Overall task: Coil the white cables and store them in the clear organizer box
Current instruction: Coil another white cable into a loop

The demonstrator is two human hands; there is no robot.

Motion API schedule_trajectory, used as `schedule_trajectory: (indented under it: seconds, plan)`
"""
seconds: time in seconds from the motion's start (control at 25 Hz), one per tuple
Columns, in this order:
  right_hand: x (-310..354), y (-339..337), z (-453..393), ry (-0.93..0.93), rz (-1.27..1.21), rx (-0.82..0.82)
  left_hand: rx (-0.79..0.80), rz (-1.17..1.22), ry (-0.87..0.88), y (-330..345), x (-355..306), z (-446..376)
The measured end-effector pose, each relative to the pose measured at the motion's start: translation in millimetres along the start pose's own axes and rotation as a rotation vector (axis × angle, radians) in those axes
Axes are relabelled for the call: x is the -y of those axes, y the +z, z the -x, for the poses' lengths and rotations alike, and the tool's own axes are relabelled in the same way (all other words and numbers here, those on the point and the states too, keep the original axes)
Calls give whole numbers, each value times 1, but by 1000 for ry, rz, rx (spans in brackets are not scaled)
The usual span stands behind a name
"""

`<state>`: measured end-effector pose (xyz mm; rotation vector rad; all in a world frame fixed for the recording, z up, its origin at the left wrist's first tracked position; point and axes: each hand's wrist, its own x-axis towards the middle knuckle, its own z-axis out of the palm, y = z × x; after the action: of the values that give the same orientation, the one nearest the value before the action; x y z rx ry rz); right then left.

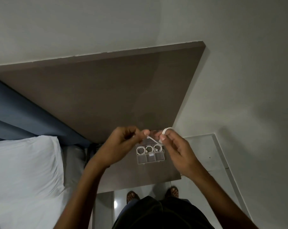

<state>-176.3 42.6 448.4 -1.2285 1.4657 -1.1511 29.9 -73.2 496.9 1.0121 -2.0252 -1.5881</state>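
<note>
Head view. A person stands at the near edge of a smooth grey-brown rectangular tabletop (107, 90) that meets a plain pale wall (140, 20).

The left hand (121, 142) and the right hand (176, 146) are raised above the tabletop, close together. A thin white cable (154, 140) runs between them. The left hand's fingers (145, 133) are curled and pressed together on one end of the cable. On the right hand, the cable is looped as a white coil (167, 129) around the raised fingertips, and the thumb and forefinger pinch the strand just below the coil. The remaining right-hand fingers are loosely spread.

Directly below the hands, a clear plastic rectangular organizer box (150, 155) rests open on the tabletop near its front edge. It shows two rows of three compartments. Each compartment of the far row holds one coiled white cable (149, 148). The middle compartment of the near row holds a small white item that is too small to identify; the other two near compartments look bare.

To the left, a white pillow (24, 171) lies on a bed, with a blue panel (16, 113) beside it. Below, two sandalled feet (131, 195) stand on a glossy pale tiled floor (105, 209).
</note>
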Motion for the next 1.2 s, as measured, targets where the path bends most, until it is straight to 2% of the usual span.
schedule_trajectory:
  seconds: [0.08, 0.12, 0.16, 0.2, 0.28, 0.32, 0.36, 0.4, 0.48, 0.52, 0.56, 0.6, 0.72, 0.8, 0.88, 0.96, 1.04, 1.08, 1.12, 1.16, 1.2]
  plan:
    - [10, -1, 9, 74, -375, 357, -55, 41, 31, -9, -9, -12]
    - [18, 0, 12, 116, -696, 475, -61, 79, 50, -6, -11, -18]
    - [26, 3, 12, 140, -1024, 522, -55, 117, 64, 0, -13, -24]
    - [32, 6, 10, 134, -1300, 494, -41, 134, 73, 11, -14, -27]
    - [44, 5, -1, 111, -1620, 265, 8, 109, 80, 37, -8, -27]
    - [47, 4, -9, 74, -1630, 105, 47, 72, 84, 48, -2, -24]
    - [50, 2, -17, 24, -1500, -40, 95, 15, 100, 55, 3, -20]
    - [53, -4, -22, -9, -1221, -167, 144, -45, 117, 56, 6, -18]
    - [48, -11, -26, -46, -460, -331, 173, -122, 110, 44, 2, -19]
    - [43, -11, -26, -59, -147, -317, 156, -143, 108, 33, -3, -23]
    - [40, -9, -26, -44, 15, -248, 146, -170, 116, 21, -8, -28]
    - [38, -4, -23, -21, 66, -168, 160, -205, 128, 8, -14, -33]
    - [38, -1, -19, 51, 4, 71, 314, -256, 127, -24, -25, -46]
    - [41, -5, -19, 134, -146, 228, 322, -206, 130, -39, -25, -53]
    - [43, -2, -14, 218, -571, 385, 312, -46, 118, -42, -21, -59]
    - [50, 8, -10, 250, -1251, 446, 292, 83, 101, -29, -15, -62]
    - [58, 9, -18, 150, -1822, 264, 224, 110, 64, -8, -6, -63]
    - [62, 5, -25, 71, -1958, 148, 198, 67, 35, 1, -1, -62]
    - [67, -1, -33, 4, -1937, 11, 189, 18, 11, 6, 3, -59]
    - [69, -9, -42, -34, -1801, -137, 199, -13, -3, 9, 7, -53]
    - [73, -17, -49, -35, -1549, -281, 227, -36, 4, 8, 9, -47]
